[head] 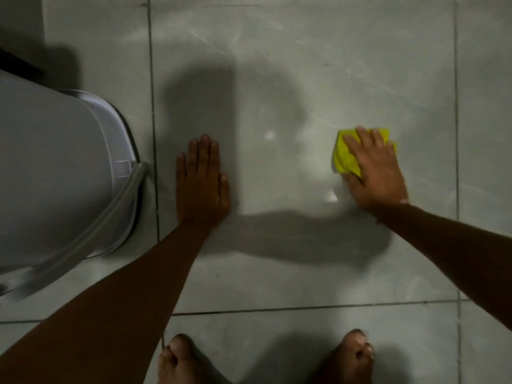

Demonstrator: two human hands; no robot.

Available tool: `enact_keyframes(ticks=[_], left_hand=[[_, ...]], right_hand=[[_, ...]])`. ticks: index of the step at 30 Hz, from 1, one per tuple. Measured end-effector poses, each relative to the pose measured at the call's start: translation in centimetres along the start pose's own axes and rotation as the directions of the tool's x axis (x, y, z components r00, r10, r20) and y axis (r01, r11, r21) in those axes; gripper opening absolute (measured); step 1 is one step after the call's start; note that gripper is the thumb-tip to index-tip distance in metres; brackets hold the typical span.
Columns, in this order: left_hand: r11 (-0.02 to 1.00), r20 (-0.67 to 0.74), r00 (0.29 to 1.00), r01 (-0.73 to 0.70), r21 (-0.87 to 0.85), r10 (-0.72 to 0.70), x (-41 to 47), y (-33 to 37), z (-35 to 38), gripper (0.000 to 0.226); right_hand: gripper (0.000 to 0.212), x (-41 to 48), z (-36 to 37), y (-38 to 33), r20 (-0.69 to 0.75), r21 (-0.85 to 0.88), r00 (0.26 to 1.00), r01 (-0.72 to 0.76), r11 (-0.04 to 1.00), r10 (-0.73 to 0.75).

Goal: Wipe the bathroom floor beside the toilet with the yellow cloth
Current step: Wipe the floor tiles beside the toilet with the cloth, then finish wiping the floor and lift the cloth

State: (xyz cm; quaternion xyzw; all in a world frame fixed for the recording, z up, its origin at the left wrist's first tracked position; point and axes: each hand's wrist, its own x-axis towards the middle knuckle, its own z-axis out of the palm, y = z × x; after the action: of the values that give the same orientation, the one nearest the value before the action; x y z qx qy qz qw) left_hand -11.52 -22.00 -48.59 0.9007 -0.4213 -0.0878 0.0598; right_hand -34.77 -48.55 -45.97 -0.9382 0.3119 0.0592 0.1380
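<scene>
The yellow cloth (345, 155) lies bunched on the grey tiled floor (277, 79), right of centre. My right hand (374, 173) presses flat on top of it, fingers spread over the cloth, covering most of it. My left hand (202, 181) rests palm down on the bare tile, fingers together and holding nothing, just right of the white toilet (55, 176). The toilet fills the left side of the view.
Dark grout lines (152, 106) run up the floor beside the toilet and at the far right, and one crosses near the bottom. My two bare feet (180, 358) stand at the bottom edge. Shadows of my head and arms fall on the centre tile.
</scene>
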Motion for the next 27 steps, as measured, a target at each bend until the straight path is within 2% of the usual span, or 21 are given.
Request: enact_keyframes(ticks=[1, 2, 3, 4, 5, 6, 8, 9, 10, 11, 12, 13, 14, 15, 16, 17, 19, 21, 22, 25, 27], left_hand=[[1.000, -0.002, 1.000, -0.001, -0.003, 0.001, 0.0, 0.0, 0.0, 0.067], [1.000, -0.003, 1.000, -0.001, 0.000, 0.001, 0.0, 0.1, -0.1, 0.066], [1.000, -0.006, 1.000, 0.000, 0.006, 0.001, -0.1, 0.1, -0.1, 0.066], [1.000, -0.006, 1.000, -0.003, 0.010, 0.003, 0.0, 0.1, -0.1, 0.066], [1.000, -0.002, 1.000, -0.005, 0.010, 0.005, 0.1, 0.1, -0.1, 0.066], [1.000, 0.003, 1.000, -0.006, 0.007, 0.005, 0.1, 0.0, -0.1, 0.066], [1.000, 0.015, 1.000, 0.001, 0.004, -0.001, 0.1, -0.1, -0.1, 0.067], [1.000, 0.019, 1.000, 0.006, 0.000, -0.006, 0.1, -0.1, -0.1, 0.067], [1.000, 0.015, 1.000, 0.008, -0.005, -0.008, 0.0, -0.1, -0.1, 0.067], [1.000, 0.009, 1.000, 0.008, -0.008, -0.008, 0.0, -0.1, -0.1, 0.067], [1.000, 0.006, 1.000, 0.005, -0.008, -0.005, 0.0, -0.2, 0.0, 0.067], [1.000, 0.010, 1.000, -0.002, -0.010, 0.002, 0.0, -0.2, 0.1, 0.067], [1.000, 0.017, 1.000, -0.002, -0.011, 0.002, 0.1, -0.2, 0.0, 0.067], [1.000, 0.027, 1.000, 0.001, -0.010, -0.001, 0.1, -0.2, -0.1, 0.067], [1.000, 0.034, 0.999, 0.004, -0.007, -0.004, 0.0, -0.2, -0.2, 0.067], [1.000, 0.037, 0.999, 0.001, 0.000, -0.001, 0.0, -0.1, -0.2, 0.067], [1.000, 0.047, 0.999, -0.010, 0.015, 0.010, 0.2, -0.2, -0.3, 0.067], [0.998, 0.095, 0.995, -0.039, 0.041, 0.035, 0.2, -0.5, -0.7, 0.067], [0.997, 0.129, 0.990, -0.056, 0.058, 0.048, 0.3, -0.6, -1.2, 0.068], [0.998, 0.315, 0.949, -0.042, 0.041, 0.027, -0.3, -0.2, -4.0, 0.074], [0.999, 0.493, 0.870, 0.013, -0.032, 0.005, -1.7, 1.1, -6.3, 0.080]], right_hand=[[0.070, 1.6, 0.3, -1.6, -0.045, 0.022, 0.994, -0.102, 0.995, 0.103], [0.068, 2.7, 0.8, -3.7, -0.063, 0.035, 0.988, -0.140, 0.989, 0.142], [0.063, 3.1, 1.4, -5.9, -0.072, 0.042, 0.994, -0.082, 0.996, 0.085], [0.058, 2.8, 1.9, -7.6, -0.065, 0.045, 0.996, 0.065, 0.997, -0.062], [0.055, 1.7, 2.6, -8.9, -0.019, 0.039, 0.968, 0.251, 0.967, -0.250], [0.056, -0.1, 2.8, -9.5, 0.061, 0.015, 0.906, 0.418, 0.908, -0.418], [0.063, -3.6, 2.2, -8.3, 0.217, -0.001, 0.797, 0.578, 0.816, -0.564], [0.063, -4.7, 1.5, -6.8, 0.229, 0.000, 0.786, 0.589, 0.808, -0.574], [0.061, -5.1, 1.0, -5.1, 0.192, 0.010, 0.821, 0.546, 0.837, -0.538], [0.058, -4.9, 0.8, -3.9, 0.134, 0.031, 0.893, 0.429, 0.903, -0.429], [0.059, -3.9, 0.7, -3.4, 0.067, 0.047, 0.968, 0.239, 0.970, -0.242], [0.064, -2.2, 0.6, -3.5, -0.009, 0.061, 1.000, -0.002, 0.998, 0.003], [0.070, -0.1, 0.8, -4.4, -0.057, 0.104, 0.973, -0.218, 0.970, 0.225], [0.075, 2.0, 0.9, -6.1, -0.073, 0.151, 0.929, -0.350, 0.925, 0.363], [0.078, 3.6, 1.0, -8.1, -0.067, 0.179, 0.915, -0.382, 0.906, 0.399], [0.078, 4.3, 1.4, -9.8, -0.067, 0.181, 0.946, -0.303, 0.936, 0.319], [0.077, 3.1, 2.3, -11.7, -0.036, 0.125, 0.999, 0.009, 0.992, -0.005], [0.075, -0.8, 2.7, -11.5, 0.062, 0.103, 0.958, 0.274, 0.956, -0.281], [0.073, -3.0, 2.7, -11.2, 0.121, 0.120, 0.930, 0.333, 0.935, -0.346], [0.075, -7.0, 1.3, -10.7, 0.277, 0.207, 0.890, 0.313, 0.927, -0.362], [0.068, -8.2, -1.0, -11.8, 0.320, 0.372, 0.914, 0.119, 0.921, -0.248]])
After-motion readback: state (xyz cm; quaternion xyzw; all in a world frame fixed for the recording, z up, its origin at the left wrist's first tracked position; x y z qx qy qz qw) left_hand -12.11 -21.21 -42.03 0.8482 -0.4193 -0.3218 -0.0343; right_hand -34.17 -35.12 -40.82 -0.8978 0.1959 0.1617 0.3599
